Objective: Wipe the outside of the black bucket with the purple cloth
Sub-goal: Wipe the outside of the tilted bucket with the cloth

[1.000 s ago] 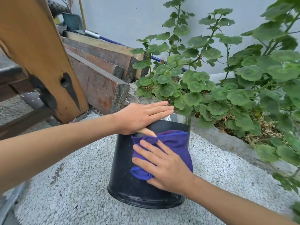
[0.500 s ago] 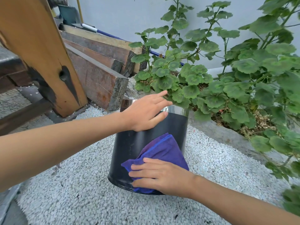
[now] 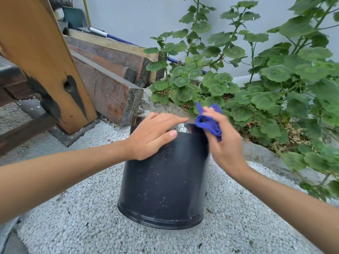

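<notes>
The black bucket [image 3: 163,182] stands on white gravel in the middle of the view, its near wall speckled with pale spots. My left hand [image 3: 152,136] lies flat over its top left rim, fingers spread, thumb on the wall. My right hand [image 3: 223,143] is at the bucket's upper right edge, closed around the bunched purple cloth [image 3: 209,123]. The cloth sits at rim height, touching or just beside the top right corner. The bucket's far side is hidden.
Leafy green plants [image 3: 256,85] crowd the right and back in a raised bed with a concrete edge [image 3: 264,156]. Stacked wooden beams [image 3: 110,88] and a slanted wooden post [image 3: 45,57] stand at the left. A blue-handled tool [image 3: 117,38] lies behind the beams.
My right hand lifted the cloth from the bucket's lower front wall up to the top right rim and bunched it. My left hand stayed on the rim.
</notes>
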Available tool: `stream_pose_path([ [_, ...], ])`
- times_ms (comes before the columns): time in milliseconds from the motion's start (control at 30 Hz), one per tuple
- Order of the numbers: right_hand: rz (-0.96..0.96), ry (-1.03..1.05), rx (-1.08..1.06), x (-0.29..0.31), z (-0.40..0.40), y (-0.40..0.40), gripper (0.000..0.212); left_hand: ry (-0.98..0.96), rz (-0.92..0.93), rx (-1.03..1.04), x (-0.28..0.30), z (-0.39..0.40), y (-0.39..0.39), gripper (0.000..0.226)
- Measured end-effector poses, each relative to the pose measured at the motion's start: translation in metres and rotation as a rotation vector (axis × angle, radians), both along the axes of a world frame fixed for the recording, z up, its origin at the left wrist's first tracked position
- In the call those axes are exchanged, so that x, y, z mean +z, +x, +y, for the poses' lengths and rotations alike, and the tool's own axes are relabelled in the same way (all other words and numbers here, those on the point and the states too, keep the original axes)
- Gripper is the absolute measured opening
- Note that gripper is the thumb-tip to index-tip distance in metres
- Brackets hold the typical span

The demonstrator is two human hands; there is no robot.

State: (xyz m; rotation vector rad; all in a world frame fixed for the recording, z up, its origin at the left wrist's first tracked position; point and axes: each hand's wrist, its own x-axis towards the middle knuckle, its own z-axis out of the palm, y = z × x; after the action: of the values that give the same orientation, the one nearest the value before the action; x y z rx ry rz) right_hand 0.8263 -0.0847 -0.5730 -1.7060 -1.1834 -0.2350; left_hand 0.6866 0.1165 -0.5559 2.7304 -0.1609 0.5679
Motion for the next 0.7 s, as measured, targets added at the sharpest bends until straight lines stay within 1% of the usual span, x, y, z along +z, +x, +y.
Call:
stream_pose_path([
  [100, -0.231, -0.148, 0.168, -0.026, 0.013, -0.011, 0.035, -0.085, -0.020, 0.008, -0.001, 0.005, -0.006, 0.058],
  [200, -0.524, -0.219, 0.210, -0.047, 0.021, -0.022, 0.036, -0.164, -0.048, 0.040, 0.003, 0.004, -0.004, 0.062],
  [267, -0.682, -0.235, 0.259, -0.053, 0.025, -0.032, 0.034, -0.215, -0.034, 0.054, 0.011, 0.002, 0.004, 0.063],
  [333, -0.769, -0.232, 0.311, -0.056, 0.027, -0.046, 0.029, -0.126, -0.031, 0.060, 0.019, -0.003, 0.013, 0.060],
  [400, -0.810, -0.232, 0.357, -0.062, 0.028, -0.060, 0.026, -0.021, -0.026, 0.082, 0.024, -0.011, 0.021, 0.059],
  [500, -0.836, -0.277, 0.422, -0.073, 0.026, -0.074, 0.026, 0.092, -0.011, 0.130, 0.023, -0.026, 0.030, 0.062],
  [567, -0.844, -0.307, 0.454, -0.080, 0.023, -0.079, 0.026, 0.207, -0.010, 0.129, 0.023, -0.034, 0.036, 0.063],
  [700, -0.823, -0.323, 0.509, -0.088, 0.018, -0.090, 0.026, 0.503, 0.014, 0.037, 0.012, -0.042, 0.046, 0.076],
])
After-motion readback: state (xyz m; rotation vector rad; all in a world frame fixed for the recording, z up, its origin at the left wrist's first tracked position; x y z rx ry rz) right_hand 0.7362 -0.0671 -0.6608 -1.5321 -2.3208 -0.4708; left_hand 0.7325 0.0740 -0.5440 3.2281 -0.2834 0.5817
